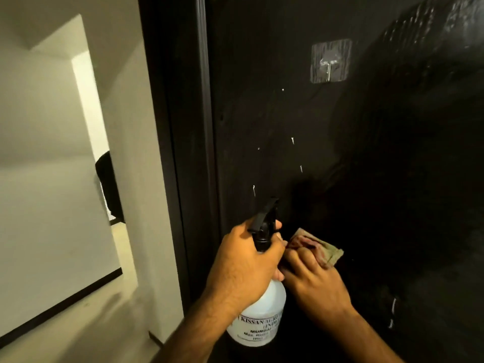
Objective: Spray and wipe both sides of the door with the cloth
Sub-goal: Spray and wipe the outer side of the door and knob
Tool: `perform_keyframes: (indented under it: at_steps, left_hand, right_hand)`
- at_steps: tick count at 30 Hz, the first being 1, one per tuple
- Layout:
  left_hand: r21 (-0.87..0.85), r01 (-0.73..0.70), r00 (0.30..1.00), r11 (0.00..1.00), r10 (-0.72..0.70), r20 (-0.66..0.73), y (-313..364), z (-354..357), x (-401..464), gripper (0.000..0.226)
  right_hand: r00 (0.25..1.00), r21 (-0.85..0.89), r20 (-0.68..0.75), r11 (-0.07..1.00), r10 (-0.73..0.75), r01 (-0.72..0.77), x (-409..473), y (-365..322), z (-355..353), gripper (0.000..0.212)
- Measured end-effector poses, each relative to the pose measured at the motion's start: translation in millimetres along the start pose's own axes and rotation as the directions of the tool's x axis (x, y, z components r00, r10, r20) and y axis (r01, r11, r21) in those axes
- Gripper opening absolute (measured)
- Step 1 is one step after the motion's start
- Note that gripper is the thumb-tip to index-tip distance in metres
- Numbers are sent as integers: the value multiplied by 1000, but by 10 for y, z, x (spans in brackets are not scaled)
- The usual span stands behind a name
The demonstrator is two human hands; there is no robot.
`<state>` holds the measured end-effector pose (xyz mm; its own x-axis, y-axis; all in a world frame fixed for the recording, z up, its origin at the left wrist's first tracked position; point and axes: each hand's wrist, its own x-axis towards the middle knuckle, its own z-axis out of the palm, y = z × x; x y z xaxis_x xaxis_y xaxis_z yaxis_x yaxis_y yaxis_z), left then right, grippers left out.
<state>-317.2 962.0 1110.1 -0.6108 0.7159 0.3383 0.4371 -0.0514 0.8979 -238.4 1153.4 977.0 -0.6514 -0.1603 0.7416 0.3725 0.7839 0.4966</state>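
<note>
The dark door [353, 153] fills the right two thirds of the head view, with several white drips running down it and a wet sheen at the top right. My left hand [243, 268] grips a white spray bottle [262, 318] by its neck, and its black nozzle points at the door. Just to the right, my right hand [314, 281] presses a folded tan and pink cloth [319, 248] flat against the door surface.
A clear adhesive hook [331, 61] is stuck high on the door. The black door frame [172, 153] runs down the left of the door. Beyond it are a pale wall [47, 179], a lit opening and a beige floor [86, 323].
</note>
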Motion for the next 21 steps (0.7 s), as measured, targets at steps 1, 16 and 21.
perform_keyframes:
  at_steps: [1, 16, 21]
  left_hand:
    - [-4, -15, 1000, 1000, 15, 2, -5, -25, 25, 15]
    - [-56, 4, 992, 998, 3, 127, -228, -482, 476, 21]
    - [-72, -5, 994, 997, 13, 107, -234, -578, 632, 21]
  right_hand:
    - [1000, 7, 6, 1000, -22, 22, -65, -17, 34, 37]
    - [851, -156, -347, 870, 394, -467, 2067, 1439, -1317, 26]
    - [912, -168, -247, 912, 327, -373, 2043, 1212, -1118, 19]
